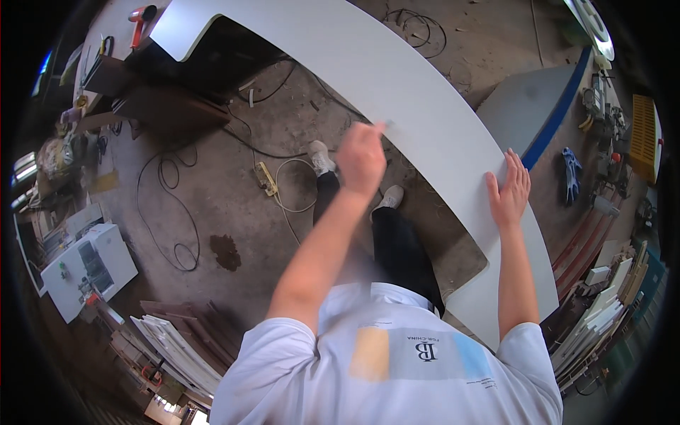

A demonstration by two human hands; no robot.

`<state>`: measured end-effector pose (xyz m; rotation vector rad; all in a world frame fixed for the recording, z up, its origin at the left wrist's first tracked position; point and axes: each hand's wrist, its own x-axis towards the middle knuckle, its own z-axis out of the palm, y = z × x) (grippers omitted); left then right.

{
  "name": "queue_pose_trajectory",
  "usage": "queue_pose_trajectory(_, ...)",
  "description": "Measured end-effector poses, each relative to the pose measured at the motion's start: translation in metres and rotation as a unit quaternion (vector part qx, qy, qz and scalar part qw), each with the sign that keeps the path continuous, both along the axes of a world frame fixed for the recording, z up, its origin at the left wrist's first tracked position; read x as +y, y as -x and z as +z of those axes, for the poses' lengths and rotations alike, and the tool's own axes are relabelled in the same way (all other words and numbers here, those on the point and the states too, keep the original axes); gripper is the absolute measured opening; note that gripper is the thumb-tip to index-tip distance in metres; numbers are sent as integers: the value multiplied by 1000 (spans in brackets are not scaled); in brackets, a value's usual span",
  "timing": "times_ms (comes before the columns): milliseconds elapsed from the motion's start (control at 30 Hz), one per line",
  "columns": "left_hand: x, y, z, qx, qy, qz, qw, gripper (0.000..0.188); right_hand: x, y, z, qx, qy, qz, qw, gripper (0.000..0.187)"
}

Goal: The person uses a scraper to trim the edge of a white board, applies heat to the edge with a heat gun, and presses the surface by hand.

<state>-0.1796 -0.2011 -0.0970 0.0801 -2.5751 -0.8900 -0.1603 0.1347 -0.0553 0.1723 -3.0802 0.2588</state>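
Observation:
A long, curved white panel [397, 67] with a cut-out inner edge sweeps from the far left round to my right side. My right hand [508, 195] lies flat on it near the outer edge, fingers stretched out. At the panel's inner edge, my left hand [361, 161] is closed, knuckles up and slightly blurred. Its fingertips are close to the white surface, or touching it; I cannot tell which. Whatever they pinch, if anything, is too small and smeared to name.
Black cables [170, 180] and a yellow power strip [266, 178] lie on the concrete floor. An orange heat gun [140, 21] is at the far left. A blue-edged grey panel [528, 106], a blue glove [571, 176] and stacked boards [602, 304] are on the right.

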Motion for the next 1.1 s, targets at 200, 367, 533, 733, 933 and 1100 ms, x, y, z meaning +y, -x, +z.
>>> queue_pose_trajectory(200, 18, -34, 11, -59, -166, -53, 983, 5, 58, -47, 1, -5, -2, 11, 1000, 65)
queue_pose_trajectory(367, -133, 90, -18, 79, -25, 152, 985, 19, 171, -141, -7, -17, -30, -45, 998, 66)
queue_pose_trajectory(533, -150, 132, -17, 47, 58, 116, 990, 21, 181, -155, -4, -26, -37, -66, 997, 64)
queue_pose_trajectory(733, -32, 36, -20, 77, 91, 30, 992, 24, 179, -155, -5, -22, -55, -76, 995, 62)
queue_pose_trajectory(933, 132, -111, 5, 30, -30, -89, 995, 24, 180, -152, -9, -12, -61, -74, 995, 61)
queue_pose_trajectory(1100, 125, -119, 3, -1, -126, -148, 981, 5, 184, -158, -10, -17, -68, -73, 995, 60)
